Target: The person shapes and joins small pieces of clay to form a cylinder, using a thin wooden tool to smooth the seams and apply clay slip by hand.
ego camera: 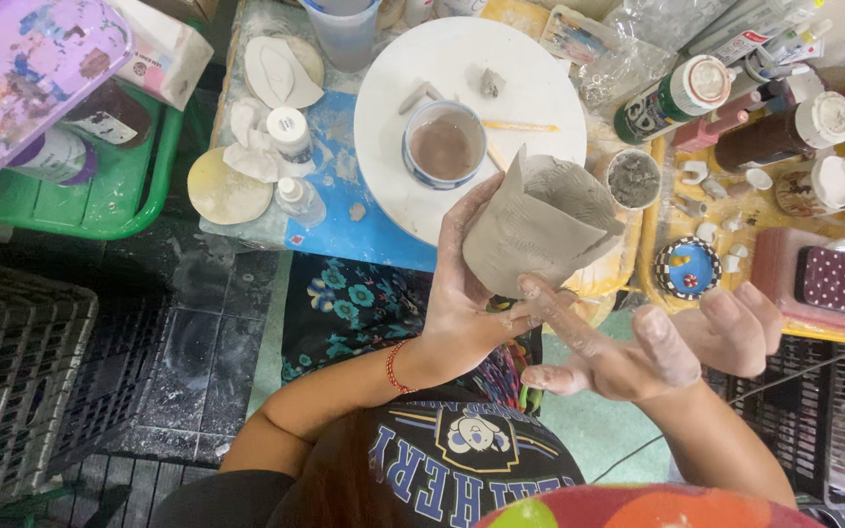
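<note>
Left hand [462, 293] gripping rough grey hand-built clay cup [540, 230] from its side. Right hand [657, 352] open, fingers spread, index tip touching cup's base. Cup held just in front of round white turntable [393, 68] carrying blue-rimmed slip bowl [443, 147].

Left hand [462, 293] cups a grey clay vessel [540, 227]; right hand [638, 352] open beside it.

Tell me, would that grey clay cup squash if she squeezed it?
Probably. The clay cup looks wet and unfired, with uneven walls and a ragged rim, so it would likely dent. Clay smears coat the left hand and right hand, hinting it is slippery. It seems heavy for its size.
</note>
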